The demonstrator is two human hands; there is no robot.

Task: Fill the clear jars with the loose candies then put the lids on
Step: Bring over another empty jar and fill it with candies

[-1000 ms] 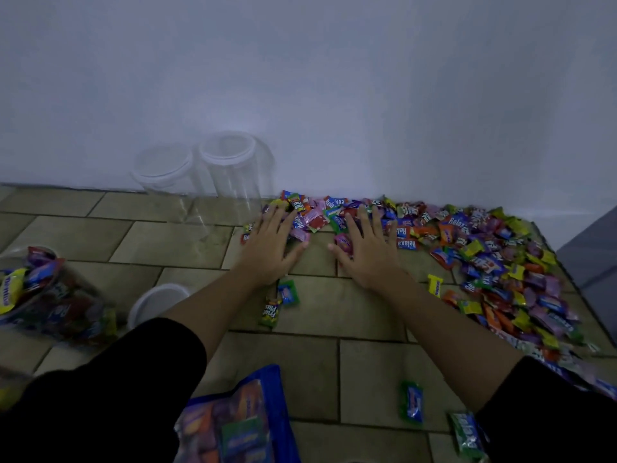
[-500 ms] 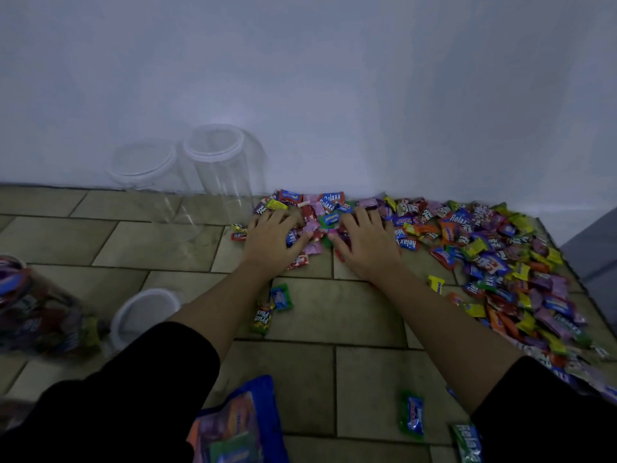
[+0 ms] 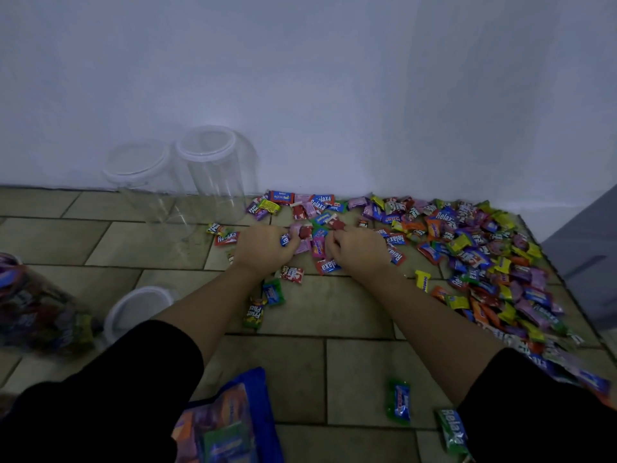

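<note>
Entry: left hand (image 3: 263,250) and right hand (image 3: 359,250), fingers curled, each gripped wrapped candies (image 3: 484,262) from the spread on the tiled floor (image 3: 360,372). 2 empty clear jars (image 3: 213,182) stood just left. Risk: overfull handfuls would probably shed pieces short of the jar mouths, or tip a light jar.

We see two clear jars (image 3: 213,175) of smooth, transparent plastic with a faint sheen. The loose candies (image 3: 484,255) wear glossy, crinkled plastic wrappers that catch the light. A white lid (image 3: 133,309) looks like smooth plastic. A blue bag (image 3: 257,396) is shiny film. The floor tiles (image 3: 360,379) are matt, mottled ceramic or stone; the wall (image 3: 300,78) is flat, matt paint. Black sleeves (image 3: 100,396) are matt cloth.
</note>
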